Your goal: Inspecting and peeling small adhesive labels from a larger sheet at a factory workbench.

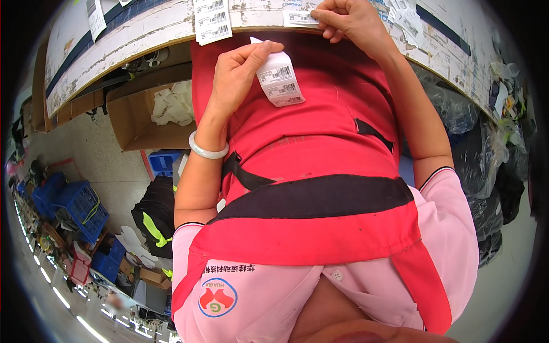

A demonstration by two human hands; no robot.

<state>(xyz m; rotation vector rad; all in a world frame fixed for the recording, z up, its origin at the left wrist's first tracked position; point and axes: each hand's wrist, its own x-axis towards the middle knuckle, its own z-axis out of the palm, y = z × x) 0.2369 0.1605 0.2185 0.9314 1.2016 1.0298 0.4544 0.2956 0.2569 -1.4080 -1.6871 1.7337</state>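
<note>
A short strip of white barcode labels [281, 80] hangs from my left hand [240, 71], pinched at its top edge between thumb and fingers, in front of my red apron. My right hand [351, 23] is at the table's near edge, its thumb and forefinger closed on the right end of a single white barcode label [300, 19]. That label lies at the tabletop edge; whether it is stuck down I cannot tell. Between the hands, to the left, another strip of barcode labels [212, 22] lies over the table edge.
The worn white tabletop [154, 34] spans the far side. More label pieces [407, 22] lie on its right, and a paper slip [95, 20] on its left. Below stand a cardboard box [128, 117] with pale scraps and blue crates [83, 211]; plastic bags [474, 154] are at the right.
</note>
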